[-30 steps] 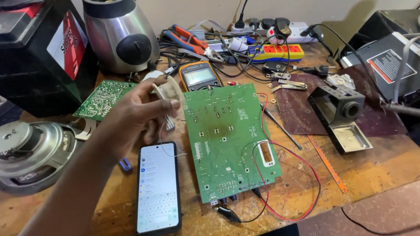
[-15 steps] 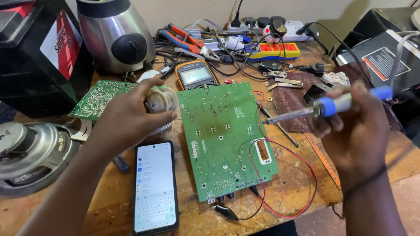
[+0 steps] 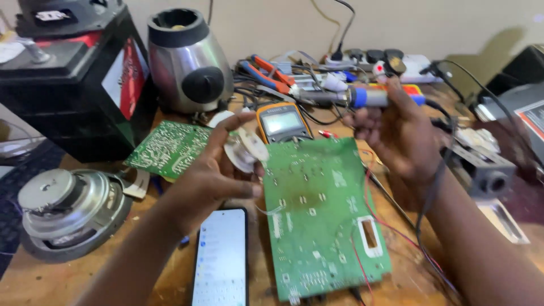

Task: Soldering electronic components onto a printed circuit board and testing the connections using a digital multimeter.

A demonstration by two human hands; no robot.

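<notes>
On the wooden desk point(image 3: 39, 280), set against a pale wall, lies a large green circuit board point(image 3: 323, 215), face up, with a lit phone point(image 3: 221, 258) just beside its left edge. A smaller green board point(image 3: 167, 148), a loose speaker point(image 3: 65, 209), a black box point(image 3: 73, 85) and a steel blender base point(image 3: 190, 62) occupy the left side; a yellow multimeter point(image 3: 281, 122), pliers and a power strip lie behind.

Left hand point(image 3: 209, 181): fingers curled shut around a small spool of solder point(image 3: 245, 150), held above the large board's upper left corner. Right hand point(image 3: 396, 133): clamped on a blue-handled soldering iron point(image 3: 362, 96), tip pointing left, raised well clear of the board.

Compared with half a second earlier, the right hand has lifted the iron higher and farther back, toward the power strip; the left hand keeps its grip on the spool.
</notes>
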